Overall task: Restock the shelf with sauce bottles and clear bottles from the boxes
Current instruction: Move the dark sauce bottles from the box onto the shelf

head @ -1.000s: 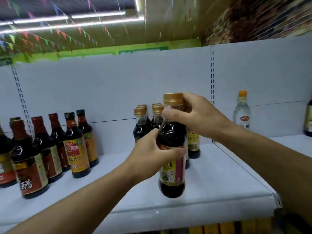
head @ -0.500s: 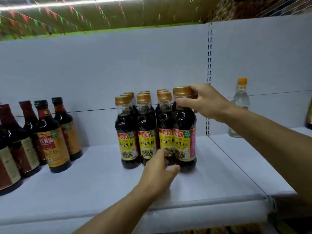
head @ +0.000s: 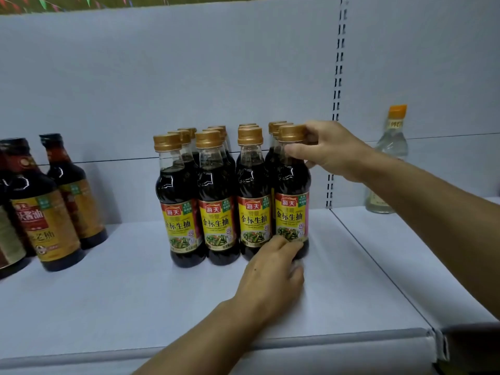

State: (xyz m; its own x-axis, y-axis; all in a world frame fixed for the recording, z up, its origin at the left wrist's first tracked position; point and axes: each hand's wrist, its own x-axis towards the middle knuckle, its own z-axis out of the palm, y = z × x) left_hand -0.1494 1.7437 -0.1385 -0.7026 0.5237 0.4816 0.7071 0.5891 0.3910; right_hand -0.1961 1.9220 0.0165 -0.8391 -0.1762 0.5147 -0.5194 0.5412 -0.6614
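The sauce bottle at the right end of the front row stands upright on the white shelf, its yellow label facing out and level with its three neighbours. Both hands are on it. The right hand comes in from the side and grips the neck just under the gold cap, thumb in front and fingers curled round behind, which looks like a way of keeping a tall, narrow bottle from tipping. The left hand sits low, fingertips touching the base where it meets the shelf; how far those fingers wrap I cannot tell, since the back of the hand hides them. My guess is that it nudges the foot into line while the other hand steadies the top.

Behind the front row more gold-capped bottles stand in files, packed close so each props the next. Off to the left, well apart, is a group of darker bottles with brown labels (a different sauce, kept as its own block). On the next bay to the right a single clear bottle with an orange cap stands near the back panel. So the sauce side seems well under way, the clear side barely begun. No boxes are in view.
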